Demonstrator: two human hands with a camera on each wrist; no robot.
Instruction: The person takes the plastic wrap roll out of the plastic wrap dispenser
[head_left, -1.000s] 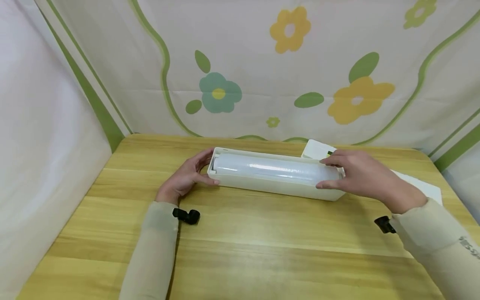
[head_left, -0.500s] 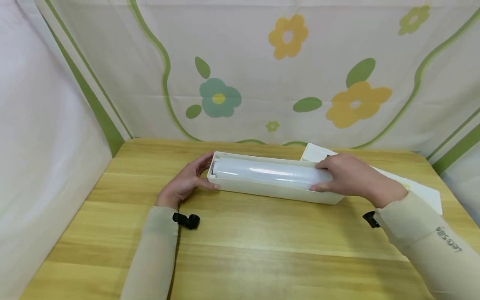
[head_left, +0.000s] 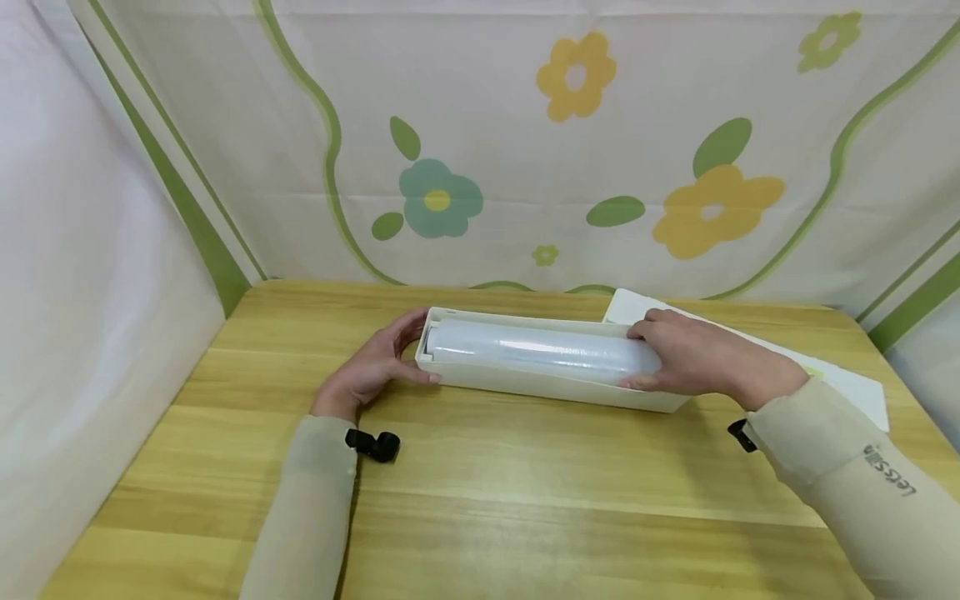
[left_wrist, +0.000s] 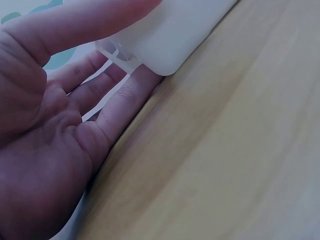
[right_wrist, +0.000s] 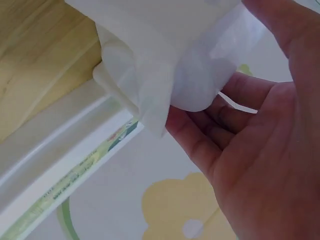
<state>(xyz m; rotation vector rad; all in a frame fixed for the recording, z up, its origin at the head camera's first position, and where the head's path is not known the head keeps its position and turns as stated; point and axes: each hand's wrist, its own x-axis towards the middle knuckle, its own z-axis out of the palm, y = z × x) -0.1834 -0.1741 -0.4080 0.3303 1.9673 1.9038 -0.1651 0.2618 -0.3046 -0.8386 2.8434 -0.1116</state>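
A long white cling film box (head_left: 525, 382) lies on the wooden table with its top off. Inside it rests a shiny roll of cling film (head_left: 517, 343). My left hand (head_left: 375, 365) grips the box's left end, thumb on the front wall and fingers round the end and back. In the left wrist view, fingers (left_wrist: 125, 97) reach along the table under the box's corner. Toward the right end, my right hand (head_left: 697, 358) holds the roll from above, thumb in front and fingers behind. In the right wrist view, the roll's end (right_wrist: 197, 87) lies between thumb and fingers.
A white lid (head_left: 847, 387) with a printed label lies behind the box and my right hand, slanting toward the table's right edge. A flowered cloth (head_left: 525, 167) hangs behind the wooden table (head_left: 510, 500). More cloth hangs at the left and right.
My right hand has moved left from the box's right end and taken hold of the roll. The left hand keeps its grip. The view has tilted up slightly.
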